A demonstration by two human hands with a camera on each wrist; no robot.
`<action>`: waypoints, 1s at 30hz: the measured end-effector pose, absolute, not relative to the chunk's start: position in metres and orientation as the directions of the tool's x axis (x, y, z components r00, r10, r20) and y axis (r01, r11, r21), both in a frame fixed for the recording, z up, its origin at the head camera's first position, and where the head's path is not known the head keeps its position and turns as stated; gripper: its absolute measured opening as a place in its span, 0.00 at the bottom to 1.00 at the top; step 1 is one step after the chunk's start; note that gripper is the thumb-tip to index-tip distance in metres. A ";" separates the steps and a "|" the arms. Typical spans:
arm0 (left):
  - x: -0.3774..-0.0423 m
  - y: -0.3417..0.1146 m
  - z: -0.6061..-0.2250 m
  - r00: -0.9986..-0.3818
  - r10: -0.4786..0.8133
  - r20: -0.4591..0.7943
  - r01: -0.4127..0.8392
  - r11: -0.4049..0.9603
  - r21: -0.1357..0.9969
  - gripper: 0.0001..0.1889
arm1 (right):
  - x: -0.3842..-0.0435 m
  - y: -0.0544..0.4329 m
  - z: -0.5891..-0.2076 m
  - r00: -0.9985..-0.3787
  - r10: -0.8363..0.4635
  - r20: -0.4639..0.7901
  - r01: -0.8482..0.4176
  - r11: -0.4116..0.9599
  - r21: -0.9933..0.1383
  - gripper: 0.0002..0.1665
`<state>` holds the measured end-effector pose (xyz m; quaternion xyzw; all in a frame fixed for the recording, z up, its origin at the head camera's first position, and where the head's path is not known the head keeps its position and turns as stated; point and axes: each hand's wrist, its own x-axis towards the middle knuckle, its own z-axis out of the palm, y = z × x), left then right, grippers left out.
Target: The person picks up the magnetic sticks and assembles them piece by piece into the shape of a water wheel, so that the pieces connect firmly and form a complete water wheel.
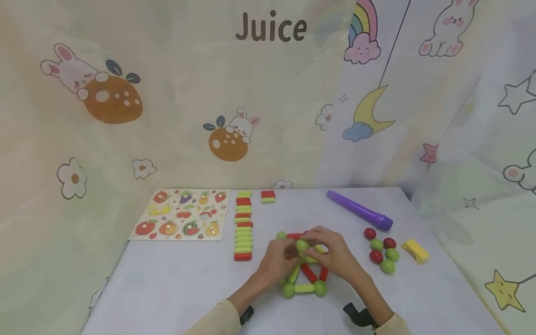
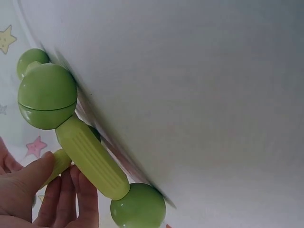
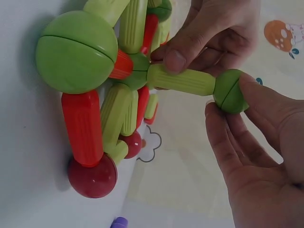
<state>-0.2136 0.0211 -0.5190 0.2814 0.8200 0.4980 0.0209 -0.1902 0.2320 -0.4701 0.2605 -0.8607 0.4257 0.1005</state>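
Observation:
A structure of red and light-green rods joined by balls stands on the table, with a green ball (image 1: 288, 289) at its near corner and a red ball (image 3: 92, 175) low on one side. My left hand (image 1: 277, 257) pinches an upright light-green rod (image 3: 183, 80) between thumb and fingers. The rod's lower end meets a green ball (image 3: 138, 71) on the structure. My right hand (image 1: 336, 253) pinches another green ball (image 3: 231, 91) at the rod's upper end, with fingertips and thumb on either side. In the left wrist view, a slanted light-green rod (image 2: 92, 156) stands in front of the left fingers.
A column of red and light-green rods (image 1: 244, 228) lies left of the structure, and a short stack (image 1: 268, 197) sits behind. Loose red and green balls (image 1: 376, 256), a yellow block (image 1: 416, 251) and a purple tube (image 1: 360, 210) lie right. A fruit puzzle board (image 1: 180, 215) rests back left.

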 end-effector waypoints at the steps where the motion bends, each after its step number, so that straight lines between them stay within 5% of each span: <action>1: -0.214 0.020 -0.517 -0.837 0.491 0.240 0.441 0.346 0.828 0.10 | -0.191 0.233 -0.471 -0.844 -0.364 0.393 -0.533 0.496 -0.685 0.21; 8: -0.249 -0.008 -0.491 -0.812 0.570 0.131 0.398 0.376 0.837 0.13 | -0.189 0.242 -0.480 -0.878 -0.339 0.339 -0.467 0.446 -0.764 0.27; 14: -0.330 -0.021 -0.484 -0.880 0.411 0.238 0.437 0.506 0.743 0.09 | -0.187 0.245 -0.501 -0.924 -0.298 0.238 -0.356 0.449 -0.820 0.31; 18: -0.366 -0.020 -0.494 -0.931 0.317 0.181 0.356 0.682 0.638 0.13 | -0.189 0.239 -0.515 -0.930 -0.291 0.226 -0.343 0.458 -0.820 0.27; 22: -0.381 -0.018 -0.505 -0.956 0.272 0.112 0.287 0.780 0.556 0.12 | -0.193 0.234 -0.523 -0.935 -0.280 0.219 -0.332 0.471 -0.817 0.20; 30: -0.396 -0.010 -0.513 -0.941 0.276 0.196 0.331 0.873 0.358 0.07 | -0.198 0.233 -0.526 -0.938 -0.283 0.201 -0.320 0.479 -0.818 0.17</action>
